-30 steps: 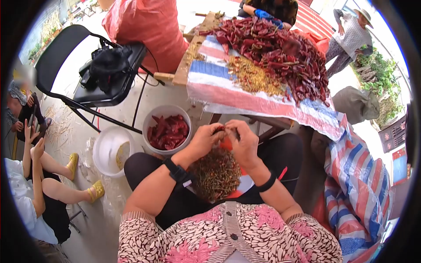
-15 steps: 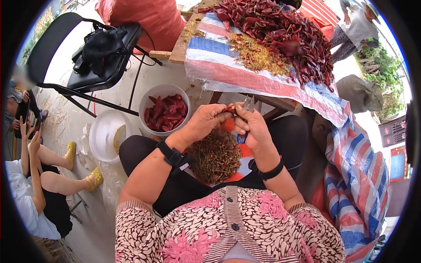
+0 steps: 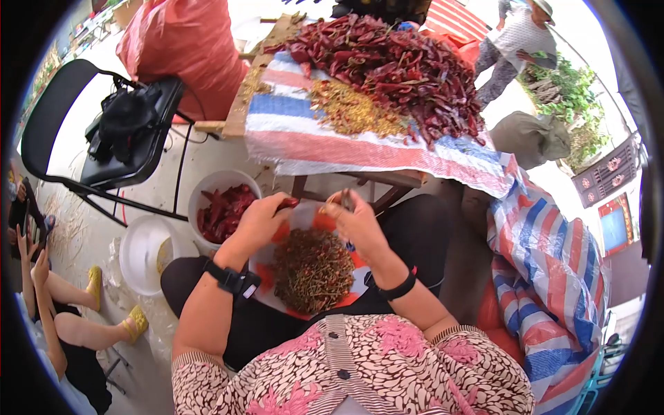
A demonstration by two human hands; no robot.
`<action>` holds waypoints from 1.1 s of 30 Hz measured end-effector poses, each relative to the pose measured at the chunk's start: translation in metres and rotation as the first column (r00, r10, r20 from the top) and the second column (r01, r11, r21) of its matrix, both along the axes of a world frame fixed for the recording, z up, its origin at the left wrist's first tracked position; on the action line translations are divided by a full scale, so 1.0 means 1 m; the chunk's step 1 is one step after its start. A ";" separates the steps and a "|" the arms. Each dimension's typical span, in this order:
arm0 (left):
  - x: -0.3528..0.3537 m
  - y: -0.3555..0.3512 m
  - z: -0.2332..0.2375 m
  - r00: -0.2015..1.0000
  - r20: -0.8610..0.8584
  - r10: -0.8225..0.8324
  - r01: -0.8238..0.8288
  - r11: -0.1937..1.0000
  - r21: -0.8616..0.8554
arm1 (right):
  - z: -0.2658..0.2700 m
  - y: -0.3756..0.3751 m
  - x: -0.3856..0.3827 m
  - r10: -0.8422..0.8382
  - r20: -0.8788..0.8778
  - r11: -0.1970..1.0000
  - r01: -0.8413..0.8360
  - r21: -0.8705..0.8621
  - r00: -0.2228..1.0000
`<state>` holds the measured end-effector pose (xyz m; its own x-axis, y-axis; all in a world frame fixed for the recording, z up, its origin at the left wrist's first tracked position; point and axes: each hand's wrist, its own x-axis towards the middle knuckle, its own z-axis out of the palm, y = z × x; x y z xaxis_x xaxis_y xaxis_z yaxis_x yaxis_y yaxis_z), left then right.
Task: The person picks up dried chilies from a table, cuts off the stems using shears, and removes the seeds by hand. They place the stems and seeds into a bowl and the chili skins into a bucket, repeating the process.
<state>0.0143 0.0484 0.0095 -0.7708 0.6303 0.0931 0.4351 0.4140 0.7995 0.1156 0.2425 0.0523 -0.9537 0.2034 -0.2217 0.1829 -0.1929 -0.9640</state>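
Observation:
My left hand [image 3: 257,223] is closed with a dried red chili [image 3: 288,203] pinched at its fingertips, beside the white bucket [image 3: 194,200] of red chilies [image 3: 221,211]. To its right, apart from it, my right hand [image 3: 358,227] is closed around a pair of scissors [image 3: 346,199]; the blades point up and away, and a bit of blue handle shows below the fingers. Under both hands, a red-and-white basin [image 3: 261,271] rests in my lap. It holds a heap of cut stems and chili bits [image 3: 312,270].
Ahead is a table with a striped sheet [image 3: 277,142], a chili pile [image 3: 401,69] and yellow seeds [image 3: 353,109]. At left stand a black folding chair [image 3: 59,114], a white tub [image 3: 138,252] and a seated person [image 3: 76,328]. Another person [image 3: 522,41] stands at far right.
My hands have come apart. The left, with the chili, has moved left towards the bucket; the right keeps the scissors. The whole view has shifted, so the table appears further left.

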 end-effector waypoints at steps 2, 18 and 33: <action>-0.006 -0.013 -0.006 0.977 -0.201 0.076 -0.128 0.958 -0.257 | -0.038 0.011 0.003 0.192 -0.109 0.896 -0.129 0.424 0.975; -0.014 -0.031 -0.022 0.999 -0.036 -0.006 -0.019 0.768 -0.640 | 0.028 0.289 -0.102 -0.405 -0.359 0.020 0.401 0.916 0.841; -0.018 -0.013 -0.020 0.979 -0.047 -0.200 0.119 0.740 -0.662 | -0.007 0.374 -0.123 -0.572 -0.393 0.200 0.587 0.785 0.720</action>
